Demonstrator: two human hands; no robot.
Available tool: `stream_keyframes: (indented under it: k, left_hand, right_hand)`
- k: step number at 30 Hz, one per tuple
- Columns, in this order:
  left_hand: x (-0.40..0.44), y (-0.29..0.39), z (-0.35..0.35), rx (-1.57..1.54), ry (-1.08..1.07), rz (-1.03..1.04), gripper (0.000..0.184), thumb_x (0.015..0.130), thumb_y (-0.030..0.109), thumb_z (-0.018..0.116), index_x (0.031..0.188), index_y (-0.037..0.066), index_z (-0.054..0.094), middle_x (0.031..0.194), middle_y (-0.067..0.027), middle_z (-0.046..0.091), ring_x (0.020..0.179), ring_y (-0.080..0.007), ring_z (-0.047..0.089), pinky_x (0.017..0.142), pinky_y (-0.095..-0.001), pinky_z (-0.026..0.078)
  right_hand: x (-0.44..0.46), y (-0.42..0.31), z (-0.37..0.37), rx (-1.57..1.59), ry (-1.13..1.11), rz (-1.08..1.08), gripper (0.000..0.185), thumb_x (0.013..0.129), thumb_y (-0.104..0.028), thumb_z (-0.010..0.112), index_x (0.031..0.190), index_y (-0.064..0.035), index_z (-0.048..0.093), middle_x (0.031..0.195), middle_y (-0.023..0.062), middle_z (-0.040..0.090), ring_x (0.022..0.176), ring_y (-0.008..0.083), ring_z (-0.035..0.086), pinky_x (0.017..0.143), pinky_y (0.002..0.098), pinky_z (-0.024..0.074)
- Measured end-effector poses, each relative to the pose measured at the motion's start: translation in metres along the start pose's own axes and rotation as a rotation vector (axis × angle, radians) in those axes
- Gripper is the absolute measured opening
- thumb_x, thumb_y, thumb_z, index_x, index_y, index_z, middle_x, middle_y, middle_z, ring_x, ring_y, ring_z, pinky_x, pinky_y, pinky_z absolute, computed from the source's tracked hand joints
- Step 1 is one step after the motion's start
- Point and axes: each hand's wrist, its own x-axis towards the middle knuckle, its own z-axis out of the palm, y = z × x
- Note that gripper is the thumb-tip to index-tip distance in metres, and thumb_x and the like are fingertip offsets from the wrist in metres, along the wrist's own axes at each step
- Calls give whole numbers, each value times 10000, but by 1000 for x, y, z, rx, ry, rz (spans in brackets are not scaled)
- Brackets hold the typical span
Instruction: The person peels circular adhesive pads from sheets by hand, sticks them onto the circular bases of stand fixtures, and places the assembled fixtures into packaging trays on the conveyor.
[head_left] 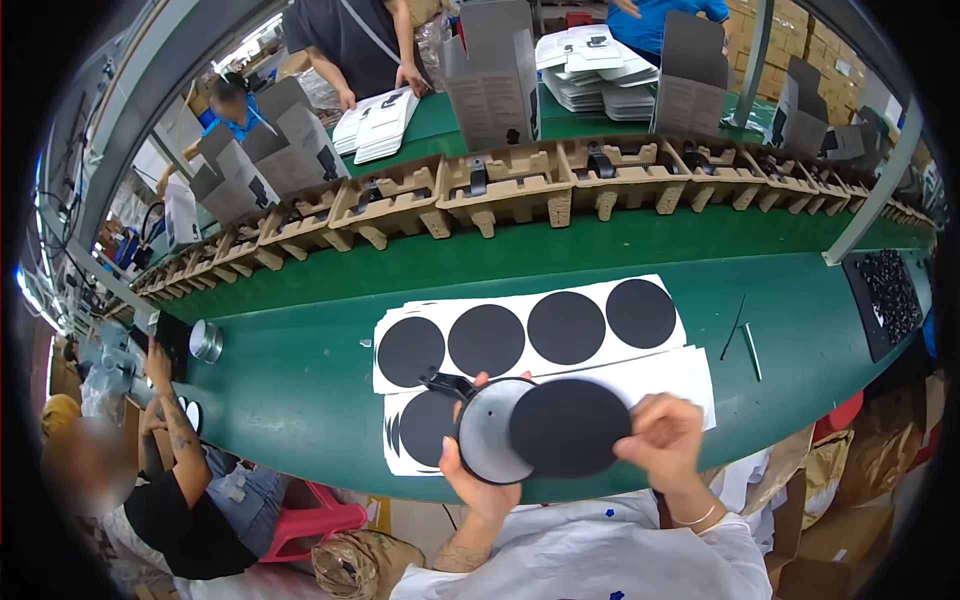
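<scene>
My left hand (478, 488) is closed around the rim of a round base (487, 440) with a pale grey flat face and a black bracket (450, 384) sticking out at its upper left. Between the fingertips of my right hand (668, 440) is the edge of a black round sticker (570, 427). The sticker overlaps the right part of the base; whether they touch I cannot tell. Just beyond my hands lie white sheets (655, 372) bearing several black round stickers (486, 340) like the one I hold.
Moulded cardboard trays (505, 190) with black parts line a ledge behind the green table (300, 400). A thin metal rod (752, 352) and a dark box of small black parts (885, 300) lie to the right. A co-worker (170, 480) sits at left; others stand opposite beside white stacks (375, 125).
</scene>
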Motion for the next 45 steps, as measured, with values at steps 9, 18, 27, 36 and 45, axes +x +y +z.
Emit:
stream_keyframes:
  k: [9, 18, 27, 36, 45]
  left_hand:
    - [-18, 1, 14, -60, -63, -52, 715, 875, 626, 241, 1392, 133, 282, 1332, -264, 411, 1213, -453, 427, 1026, -587, 335]
    - [-20, 12, 20, -118, -75, -60, 698, 877, 621, 255, 1364, 124, 306, 1305, -271, 422, 1225, -435, 424, 1025, -593, 337]
    - [-20, 18, 14, -102, -120, -16, 703, 873, 620, 264, 1362, 118, 310, 1293, -257, 435, 1220, -415, 435, 1024, -603, 335]
    - [-21, 27, 4, 4, -110, -18, 727, 740, 481, 497, 1378, 178, 327, 1275, -275, 438, 1133, -485, 487, 920, -563, 443]
    - [-20, 33, -13, -169, -183, -38, 717, 722, 342, 576, 1364, 150, 320, 1326, -345, 366, 1186, -527, 431, 971, -569, 411]
  right_hand:
    - [-11, 25, 30, 474, 26, 189, 120, 759, 138, 641, 782, 48, 565, 760, 128, 586, 654, 169, 628, 593, 280, 563]
    - [-12, 27, 36, 453, 14, 215, 129, 749, 152, 639, 784, 52, 565, 756, 129, 585, 651, 161, 626, 592, 269, 561]
    - [-13, 27, 46, 407, 4, 201, 119, 759, 148, 634, 787, 54, 567, 753, 121, 584, 643, 145, 621, 595, 244, 539]
    - [-9, 23, 58, 325, -17, 171, 108, 769, 148, 628, 798, 62, 568, 751, 124, 590, 639, 134, 621, 586, 228, 515]
    - [-7, 21, 70, 286, -41, 233, 94, 789, 119, 633, 813, 66, 560, 761, 125, 616, 685, 150, 655, 582, 223, 522]
